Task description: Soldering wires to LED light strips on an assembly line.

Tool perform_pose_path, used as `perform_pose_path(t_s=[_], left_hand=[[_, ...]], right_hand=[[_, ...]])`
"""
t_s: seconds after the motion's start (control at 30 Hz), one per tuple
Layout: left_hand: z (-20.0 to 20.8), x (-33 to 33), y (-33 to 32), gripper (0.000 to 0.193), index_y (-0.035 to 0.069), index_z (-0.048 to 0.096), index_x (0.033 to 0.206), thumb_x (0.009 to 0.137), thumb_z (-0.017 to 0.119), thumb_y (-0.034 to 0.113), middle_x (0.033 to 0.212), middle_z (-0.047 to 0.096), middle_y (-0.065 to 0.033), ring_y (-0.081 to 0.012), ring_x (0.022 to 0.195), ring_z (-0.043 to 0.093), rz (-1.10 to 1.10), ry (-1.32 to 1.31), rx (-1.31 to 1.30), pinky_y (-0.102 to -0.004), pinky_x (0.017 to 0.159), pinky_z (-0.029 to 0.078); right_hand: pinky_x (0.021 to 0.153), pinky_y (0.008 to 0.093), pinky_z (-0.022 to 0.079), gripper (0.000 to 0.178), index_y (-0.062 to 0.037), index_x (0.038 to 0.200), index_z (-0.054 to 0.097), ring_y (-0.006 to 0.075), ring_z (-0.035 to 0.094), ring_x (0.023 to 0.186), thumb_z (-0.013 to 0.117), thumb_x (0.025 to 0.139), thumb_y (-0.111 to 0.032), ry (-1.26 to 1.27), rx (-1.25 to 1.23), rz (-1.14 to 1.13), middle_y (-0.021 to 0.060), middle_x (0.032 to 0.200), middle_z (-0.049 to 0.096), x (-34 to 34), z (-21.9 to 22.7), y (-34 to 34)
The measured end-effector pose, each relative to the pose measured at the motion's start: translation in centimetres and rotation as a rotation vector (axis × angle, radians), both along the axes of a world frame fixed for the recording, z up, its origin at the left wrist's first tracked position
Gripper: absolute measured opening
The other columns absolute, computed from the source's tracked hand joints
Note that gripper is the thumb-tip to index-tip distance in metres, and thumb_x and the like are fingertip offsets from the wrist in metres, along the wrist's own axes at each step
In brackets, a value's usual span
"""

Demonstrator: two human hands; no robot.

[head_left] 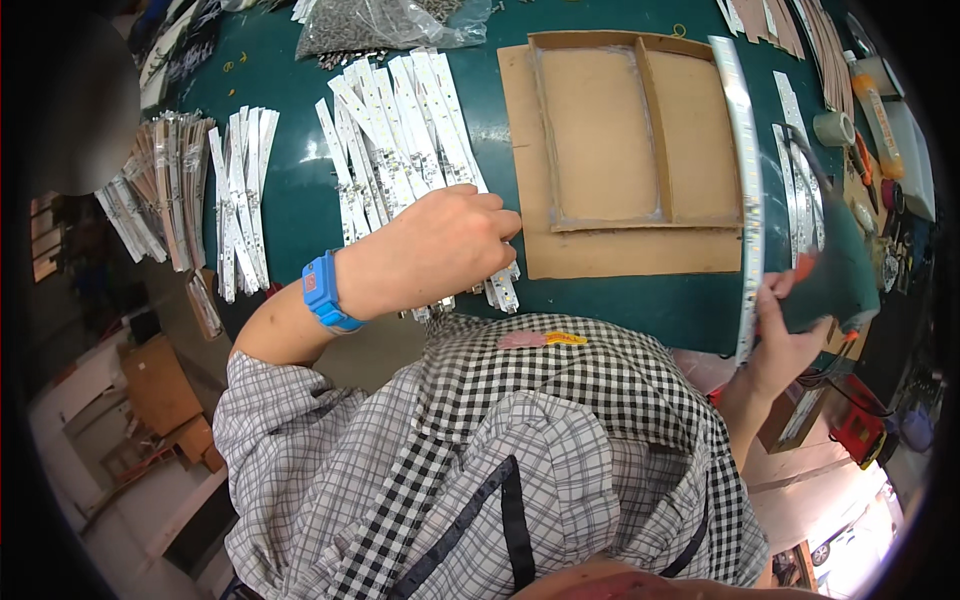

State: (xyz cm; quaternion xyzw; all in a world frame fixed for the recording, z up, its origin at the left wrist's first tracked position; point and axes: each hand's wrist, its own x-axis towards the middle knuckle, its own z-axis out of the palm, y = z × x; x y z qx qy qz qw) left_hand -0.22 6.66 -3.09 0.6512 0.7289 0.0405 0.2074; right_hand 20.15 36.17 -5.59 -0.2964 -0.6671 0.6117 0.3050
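Note:
My left hand (460,240), with a blue band (325,293) at its wrist, is closed over the right edge of a spread of white LED strips (385,130). Its fingers curl down onto the strips, and their tips are partly hidden. At the right, my right hand (785,345) is closed around a blurred green tool (845,270) with orange parts; its exact kind is unclear. A single long LED strip (748,190) stands just left of that hand, along the right edge of a cardboard tray (600,130) with a divider.
More LED strip bundles (242,195) lie at the left, beside brownish ones (178,180). A clear plastic bag (390,22) of small metal parts sits at the back. Tape roll (833,128), orange bottle (875,115) and loose strips (787,185) crowd the right side.

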Motion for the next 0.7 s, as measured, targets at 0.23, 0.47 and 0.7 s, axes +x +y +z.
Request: perform_pose_path(t_s=[0.23,0.47,0.7], left_hand=[[0.7,-0.5,0.4,0.023,0.007,0.074,0.097,0.074,0.071,0.01,0.096,0.066,-0.005,-0.0235,0.089,0.065,-0.018,-0.026,-0.029,-0.0359,0.08,0.053],[0.3,-9.5,3.4,0.02,0.006,0.074,0.1,0.08,0.074,0.005,0.091,0.072,-0.0102,-0.0231,0.079,0.069,0.336,-0.093,0.325,-0.034,0.07,0.055],[-6.6,-21.8,8.0,0.015,0.011,0.077,0.094,0.083,0.07,0.018,0.088,0.073,-0.0122,-0.0328,0.084,0.07,0.636,0.324,0.375,-0.0429,0.078,0.056]], right_hand=[[0.069,0.0234,0.05,0.044,0.0053,0.12,0.056,0.0089,0.06,0.078,0.068,0.079,0.012,-0.137,-0.108,0.161,0.0032,0.09,0.061,-3.1,-1.6,-4.8],[0.065,0.0255,0.048,0.027,-0.0014,0.098,0.057,0.0093,0.057,0.071,0.073,0.078,0.005,-0.171,0.138,0.123,0.003,0.082,0.062,-4.1,-2.7,-6.1],[0.066,0.0258,0.049,0.025,-0.0014,0.099,0.057,0.0099,0.058,0.071,0.076,0.081,0.0,-0.169,0.128,0.113,0.0031,0.083,0.062,-3.4,-2.7,-5.6]])
